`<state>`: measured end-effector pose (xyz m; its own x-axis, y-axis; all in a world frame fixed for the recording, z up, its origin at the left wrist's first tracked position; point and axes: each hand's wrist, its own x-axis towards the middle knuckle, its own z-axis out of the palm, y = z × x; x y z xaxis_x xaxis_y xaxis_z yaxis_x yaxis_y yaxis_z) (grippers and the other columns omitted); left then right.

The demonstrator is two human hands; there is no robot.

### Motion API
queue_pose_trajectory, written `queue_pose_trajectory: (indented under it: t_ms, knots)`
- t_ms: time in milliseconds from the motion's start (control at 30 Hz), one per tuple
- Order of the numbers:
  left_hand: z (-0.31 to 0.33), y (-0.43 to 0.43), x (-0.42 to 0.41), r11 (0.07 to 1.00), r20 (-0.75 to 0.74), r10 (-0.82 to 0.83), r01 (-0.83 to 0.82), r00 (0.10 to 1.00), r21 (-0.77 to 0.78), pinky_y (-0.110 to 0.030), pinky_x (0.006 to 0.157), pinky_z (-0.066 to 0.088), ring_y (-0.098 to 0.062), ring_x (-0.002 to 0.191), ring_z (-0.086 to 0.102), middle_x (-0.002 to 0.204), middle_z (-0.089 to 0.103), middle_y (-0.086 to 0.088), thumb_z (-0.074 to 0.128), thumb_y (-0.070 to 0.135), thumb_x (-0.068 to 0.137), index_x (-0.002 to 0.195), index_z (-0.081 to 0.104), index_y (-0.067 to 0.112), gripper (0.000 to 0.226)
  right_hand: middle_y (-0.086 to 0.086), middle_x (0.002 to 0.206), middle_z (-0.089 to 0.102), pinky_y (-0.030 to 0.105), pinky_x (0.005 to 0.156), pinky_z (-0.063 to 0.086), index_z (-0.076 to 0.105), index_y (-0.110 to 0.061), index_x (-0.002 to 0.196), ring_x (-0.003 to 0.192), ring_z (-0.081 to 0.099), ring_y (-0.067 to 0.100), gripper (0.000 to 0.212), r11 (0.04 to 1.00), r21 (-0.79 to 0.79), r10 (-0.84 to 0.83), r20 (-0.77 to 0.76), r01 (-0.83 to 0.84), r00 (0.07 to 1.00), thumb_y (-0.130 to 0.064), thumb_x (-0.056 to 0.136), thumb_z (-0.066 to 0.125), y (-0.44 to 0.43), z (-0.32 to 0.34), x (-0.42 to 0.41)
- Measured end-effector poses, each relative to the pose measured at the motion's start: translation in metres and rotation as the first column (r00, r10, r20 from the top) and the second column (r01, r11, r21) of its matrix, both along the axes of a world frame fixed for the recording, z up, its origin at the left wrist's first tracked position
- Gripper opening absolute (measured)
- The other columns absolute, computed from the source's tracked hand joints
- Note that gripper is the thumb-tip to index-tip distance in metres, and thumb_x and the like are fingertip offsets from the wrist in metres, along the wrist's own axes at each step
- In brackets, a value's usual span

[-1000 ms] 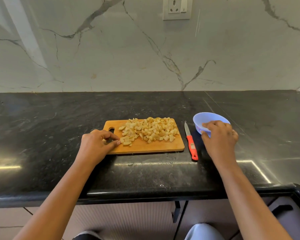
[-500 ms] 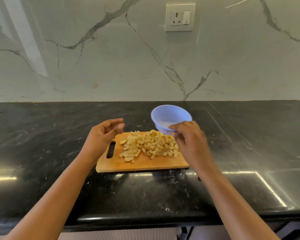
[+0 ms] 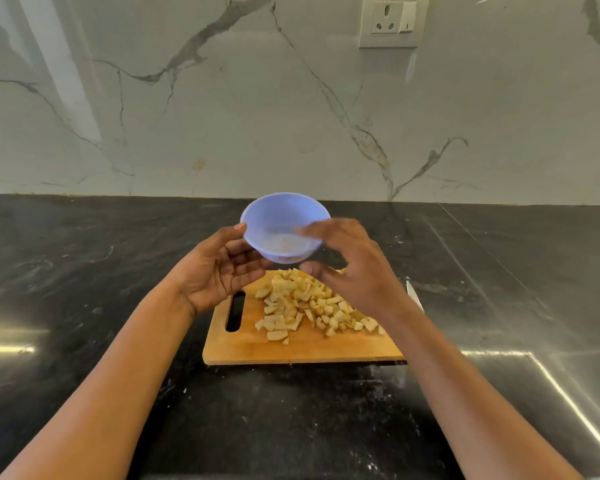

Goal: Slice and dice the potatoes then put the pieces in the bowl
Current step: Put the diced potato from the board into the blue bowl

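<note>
Entry: we log the bowl (image 3: 281,220) held off the table (image 3: 84,271), over the far edge of the cutting board (image 3: 291,351). The left hand (image 3: 215,275) cups it, thumb on the rim, fingers curled beneath. The right hand (image 3: 357,268) has its fingers spread at the right rim, blurred; we cannot tell contact. Potato pieces (image 3: 302,303) are heaped mid-board. The table runs wide on both sides.

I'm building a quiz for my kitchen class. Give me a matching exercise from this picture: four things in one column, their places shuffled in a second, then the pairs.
Things:
1. bowl
2. potato pieces
3. cutting board
4. socket

Places:
A. on the marble wall
B. flat on the black counter
C. held up off the counter
D. piled on the cutting board

Pairs: 1-C, 2-D, 3-B, 4-A
</note>
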<state>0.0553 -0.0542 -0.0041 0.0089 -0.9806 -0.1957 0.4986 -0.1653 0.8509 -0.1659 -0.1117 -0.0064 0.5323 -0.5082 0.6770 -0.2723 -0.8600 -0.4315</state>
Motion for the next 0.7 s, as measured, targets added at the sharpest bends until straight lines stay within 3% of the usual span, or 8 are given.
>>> queue_pose_trajectory:
  t_ms: [67, 133, 200, 300, 400, 500, 567, 700]
  knots:
    - [0.000, -0.001, 0.004, 0.994, -0.038, 0.108, -0.107, 0.993, 0.020, -0.027, 0.059, 0.059, -0.022, 0.080, 0.070, 0.101, 0.067, -0.015, 0.071, 0.034, 0.071, 0.107, 0.066, 0.000, 0.050, -0.014, 0.135, 0.044, 0.017, 0.103, 0.028, 0.045, -0.037, 0.133, 0.130, 0.034, 0.005, 0.054, 0.974, 0.224, -0.047, 0.040, 0.037, 0.998, -0.030, 0.085, 0.069, -0.005, 0.003, -0.007]
    - [-0.001, -0.002, 0.011, 0.985, -0.066, 0.175, -0.173, 0.982, 0.022, -0.026, 0.060, 0.058, -0.022, 0.088, 0.068, 0.104, 0.066, -0.014, 0.068, 0.033, 0.071, 0.112, 0.061, 0.000, 0.053, -0.013, 0.136, 0.046, 0.025, 0.105, 0.033, 0.046, -0.037, 0.132, 0.130, 0.036, 0.005, 0.045, 0.924, 0.358, -0.138, -0.012, 0.133, 0.990, -0.033, 0.090, 0.062, -0.013, 0.001, -0.015]
    - [-0.002, -0.001, 0.016, 0.980, -0.081, 0.201, -0.201, 0.976, 0.011, -0.027, 0.063, 0.059, -0.023, 0.090, 0.069, 0.102, 0.067, -0.014, 0.077, 0.033, 0.062, 0.114, 0.060, 0.000, 0.065, -0.010, 0.132, 0.051, 0.028, 0.099, 0.037, 0.053, -0.030, 0.129, 0.126, 0.042, 0.008, 0.036, 0.901, 0.373, -0.169, -0.168, 0.222, 0.971, -0.037, 0.093, 0.055, -0.019, -0.003, -0.016]
    - [-0.005, 0.001, 0.021, 0.973, -0.099, 0.231, -0.232, 0.968, 0.008, -0.027, 0.063, 0.058, -0.021, 0.087, 0.070, 0.099, 0.069, -0.013, 0.081, 0.034, 0.057, 0.117, 0.059, -0.001, 0.073, -0.006, 0.139, 0.046, 0.029, 0.099, 0.037, 0.047, -0.029, 0.136, 0.128, 0.042, 0.012, 0.049, 0.901, 0.371, -0.064, -0.402, 0.227, 0.913, -0.051, 0.093, 0.047, -0.020, -0.010, -0.004]
    - [-0.005, 0.001, 0.026, 0.963, -0.127, 0.267, -0.268, 0.955, 0.016, -0.027, 0.064, 0.058, -0.020, 0.088, 0.069, 0.100, 0.068, -0.012, 0.073, 0.035, 0.068, 0.117, 0.059, 0.000, 0.062, -0.003, 0.147, 0.038, 0.037, 0.107, 0.032, 0.037, -0.029, 0.143, 0.136, 0.032, 0.017, 0.064, 0.919, 0.307, -0.006, -0.614, 0.246, 0.789, -0.064, 0.089, 0.039, -0.014, -0.016, 0.008]
    - [-0.006, 0.002, 0.026, 0.959, -0.122, 0.281, -0.281, 0.952, 0.019, -0.026, 0.065, 0.059, -0.020, 0.089, 0.069, 0.101, 0.067, -0.011, 0.068, 0.036, 0.072, 0.117, 0.059, 0.000, 0.057, -0.001, 0.144, 0.040, 0.041, 0.108, 0.031, 0.036, -0.030, 0.143, 0.132, 0.034, 0.020, 0.076, 0.964, 0.100, -0.093, -0.744, 0.248, 0.661, -0.074, 0.082, 0.031, -0.006, -0.022, 0.013]
    - [-0.007, 0.002, 0.024, 0.962, -0.110, 0.274, -0.273, 0.956, 0.016, -0.026, 0.064, 0.059, -0.020, 0.089, 0.068, 0.101, 0.067, -0.011, 0.069, 0.037, 0.070, 0.117, 0.059, 0.000, 0.060, 0.000, 0.139, 0.041, 0.041, 0.105, 0.032, 0.036, -0.028, 0.142, 0.128, 0.036, 0.019, 0.075, 0.972, 0.004, -0.155, -0.744, 0.236, 0.650, -0.075, 0.083, 0.030, -0.001, -0.027, 0.017]
    - [-0.006, 0.003, 0.020, 0.969, -0.083, 0.248, -0.248, 0.965, 0.015, -0.026, 0.066, 0.059, -0.019, 0.086, 0.067, 0.097, 0.067, -0.011, 0.068, 0.037, 0.069, 0.116, 0.059, 0.000, 0.060, 0.000, 0.125, 0.046, 0.038, 0.095, 0.036, 0.043, -0.024, 0.133, 0.116, 0.042, 0.018, 0.052, 0.970, -0.104, -0.233, -0.649, 0.219, 0.724, -0.057, 0.093, 0.037, 0.005, -0.035, 0.025]
